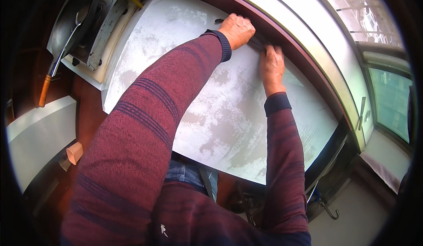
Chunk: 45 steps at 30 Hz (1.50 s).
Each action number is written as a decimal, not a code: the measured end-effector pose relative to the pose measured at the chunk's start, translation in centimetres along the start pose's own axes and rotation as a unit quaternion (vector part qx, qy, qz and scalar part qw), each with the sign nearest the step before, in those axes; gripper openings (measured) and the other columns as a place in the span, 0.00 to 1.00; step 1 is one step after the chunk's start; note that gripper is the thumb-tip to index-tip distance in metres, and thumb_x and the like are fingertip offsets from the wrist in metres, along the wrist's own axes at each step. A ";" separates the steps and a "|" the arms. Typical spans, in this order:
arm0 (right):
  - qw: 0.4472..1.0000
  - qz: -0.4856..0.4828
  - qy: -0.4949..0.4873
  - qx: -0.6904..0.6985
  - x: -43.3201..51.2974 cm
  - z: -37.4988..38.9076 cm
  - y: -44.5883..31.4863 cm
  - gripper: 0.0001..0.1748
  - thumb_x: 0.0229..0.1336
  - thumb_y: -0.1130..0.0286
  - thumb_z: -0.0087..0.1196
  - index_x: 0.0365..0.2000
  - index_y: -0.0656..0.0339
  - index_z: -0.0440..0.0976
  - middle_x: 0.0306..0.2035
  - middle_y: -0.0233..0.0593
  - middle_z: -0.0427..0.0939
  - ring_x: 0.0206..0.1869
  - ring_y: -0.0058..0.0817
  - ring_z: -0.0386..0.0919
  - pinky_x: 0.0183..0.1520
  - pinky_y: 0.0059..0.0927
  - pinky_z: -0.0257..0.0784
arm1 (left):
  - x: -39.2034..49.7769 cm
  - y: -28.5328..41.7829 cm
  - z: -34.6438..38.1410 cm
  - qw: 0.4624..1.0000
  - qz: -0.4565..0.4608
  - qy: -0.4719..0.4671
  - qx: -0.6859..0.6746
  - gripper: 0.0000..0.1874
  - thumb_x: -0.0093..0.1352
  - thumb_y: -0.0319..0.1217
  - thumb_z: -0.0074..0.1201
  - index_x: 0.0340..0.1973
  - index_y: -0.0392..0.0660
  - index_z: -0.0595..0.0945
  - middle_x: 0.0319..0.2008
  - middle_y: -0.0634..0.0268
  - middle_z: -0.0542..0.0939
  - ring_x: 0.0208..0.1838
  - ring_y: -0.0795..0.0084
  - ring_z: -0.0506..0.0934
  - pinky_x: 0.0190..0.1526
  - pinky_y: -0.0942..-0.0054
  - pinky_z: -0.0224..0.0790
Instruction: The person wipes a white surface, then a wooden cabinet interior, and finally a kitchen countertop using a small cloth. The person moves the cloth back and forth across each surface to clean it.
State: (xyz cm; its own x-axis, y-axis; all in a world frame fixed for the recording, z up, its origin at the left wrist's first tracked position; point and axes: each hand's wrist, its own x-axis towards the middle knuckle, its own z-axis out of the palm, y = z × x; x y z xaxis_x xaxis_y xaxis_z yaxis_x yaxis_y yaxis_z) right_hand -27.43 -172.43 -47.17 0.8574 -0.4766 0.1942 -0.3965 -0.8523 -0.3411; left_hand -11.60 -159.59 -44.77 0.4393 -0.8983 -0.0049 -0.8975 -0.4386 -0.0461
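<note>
My left hand (pixel 237 30) is closed at the far edge of a worn, pale worktop (pixel 224 114), knuckles up. The small dark end of an item (pixel 218 21) shows just left of it. A thin, dark greyish strip (pixel 257 43) spans the space between my hands; whether it belongs to the same item I cannot tell. My right hand (pixel 272 68) is nearer to me and to the right, its curled fingertips at the strip's right end by the raised dark red edge. The fingers hide what each hand grips.
At the upper left, a wok (pixel 71 21) with a wooden handle and a metal ladle (pixel 67 43) in it stand on a gas stove (pixel 105 24). A white-framed window ledge (pixel 297 31) runs along the far right. An orange plastic cup (pixel 75 153) is at the lower left.
</note>
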 end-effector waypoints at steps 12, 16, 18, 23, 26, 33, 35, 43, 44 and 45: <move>0.997 -0.057 0.050 0.035 -5.9 -0.1 -2.4 0.12 0.59 0.77 0.64 0.43 0.57 0.84 0.44 0.44 0.81 0.49 0.50 0.82 0.51 0.49 0.81 | -7.2 0.4 -0.2 0.997 0.043 -0.017 -0.061 0.10 0.73 0.27 0.53 0.40 0.46 0.89 0.45 0.58 0.87 0.52 0.56 0.86 0.54 0.57 0.79; 0.998 -0.064 0.027 0.012 -10.8 -0.4 -4.7 0.14 0.56 0.80 0.64 0.44 0.55 0.83 0.45 0.41 0.81 0.48 0.47 0.82 0.52 0.47 0.81 | -12.3 1.0 0.4 0.993 0.032 0.036 -0.106 0.08 0.71 0.27 0.55 0.37 0.46 0.88 0.41 0.59 0.85 0.50 0.56 0.85 0.52 0.58 0.78; 0.998 -0.048 0.026 0.044 -13.0 -0.5 -5.8 0.14 0.57 0.80 0.64 0.43 0.55 0.83 0.45 0.41 0.81 0.48 0.47 0.81 0.52 0.46 0.80 | -14.9 1.5 0.5 0.987 0.017 0.070 -0.141 0.07 0.70 0.27 0.55 0.36 0.46 0.88 0.40 0.60 0.85 0.49 0.57 0.84 0.51 0.58 0.78; 0.997 -0.039 -0.019 0.057 -18.5 -1.2 -8.3 0.12 0.57 0.79 0.64 0.43 0.56 0.84 0.44 0.42 0.82 0.47 0.47 0.82 0.50 0.46 0.81 | -22.9 3.7 0.3 0.989 0.013 0.056 -0.140 0.05 0.67 0.26 0.56 0.33 0.46 0.86 0.37 0.59 0.82 0.44 0.58 0.83 0.46 0.59 0.78; 0.995 -0.044 -0.062 0.064 -22.1 -2.0 -10.0 0.11 0.59 0.77 0.64 0.43 0.57 0.84 0.44 0.43 0.82 0.47 0.48 0.82 0.50 0.47 0.81 | -27.9 4.7 -0.3 0.990 0.025 0.029 -0.134 0.05 0.67 0.28 0.56 0.32 0.47 0.86 0.35 0.61 0.81 0.43 0.61 0.82 0.44 0.61 0.75; 0.988 -0.040 -0.130 0.070 -31.6 -3.3 -15.9 0.12 0.59 0.77 0.63 0.45 0.59 0.82 0.46 0.44 0.80 0.46 0.51 0.80 0.48 0.49 0.80 | -38.1 5.1 -1.1 0.987 0.067 -0.062 -0.129 0.05 0.68 0.30 0.56 0.32 0.49 0.85 0.36 0.61 0.80 0.44 0.60 0.80 0.46 0.60 0.71; 0.985 -0.024 -0.146 0.091 -33.6 -3.6 -17.6 0.14 0.58 0.77 0.65 0.45 0.59 0.82 0.46 0.45 0.79 0.47 0.51 0.80 0.49 0.49 0.79 | -40.5 5.0 -1.2 0.984 0.065 -0.049 -0.161 0.05 0.68 0.30 0.56 0.32 0.48 0.85 0.38 0.60 0.80 0.45 0.59 0.80 0.47 0.59 0.72; 0.988 0.009 -0.122 0.099 -35.8 -4.3 -20.2 0.18 0.64 0.66 0.68 0.51 0.63 0.81 0.51 0.47 0.78 0.52 0.50 0.79 0.53 0.49 0.77 | -41.3 4.2 -0.5 0.980 0.064 -0.024 -0.185 0.05 0.67 0.30 0.57 0.32 0.49 0.86 0.36 0.61 0.81 0.46 0.61 0.81 0.50 0.61 0.71; 0.991 0.015 -0.106 0.085 -35.2 -3.9 -19.8 0.19 0.64 0.66 0.68 0.52 0.63 0.81 0.51 0.47 0.78 0.52 0.50 0.79 0.53 0.49 0.77 | -40.3 4.2 -0.3 0.980 0.069 -0.007 -0.187 0.05 0.67 0.30 0.57 0.31 0.48 0.86 0.36 0.61 0.82 0.46 0.61 0.81 0.50 0.61 0.71; 0.993 0.021 -0.088 0.071 -34.4 -3.5 -19.3 0.19 0.64 0.66 0.68 0.52 0.63 0.81 0.51 0.47 0.78 0.52 0.50 0.78 0.54 0.50 0.77 | -39.1 4.2 -0.1 0.980 0.072 0.007 -0.186 0.05 0.67 0.30 0.56 0.31 0.48 0.86 0.35 0.61 0.82 0.45 0.61 0.82 0.49 0.61 0.71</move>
State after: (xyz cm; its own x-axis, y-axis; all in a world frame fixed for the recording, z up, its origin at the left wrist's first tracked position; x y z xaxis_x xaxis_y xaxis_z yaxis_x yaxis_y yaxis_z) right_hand -50.38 -140.35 -44.04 0.8901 -0.4554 0.0176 -0.3934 -0.7872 -0.4750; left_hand -32.49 -126.33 -44.71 0.3086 -0.9508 0.0284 -0.9037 -0.2837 0.3208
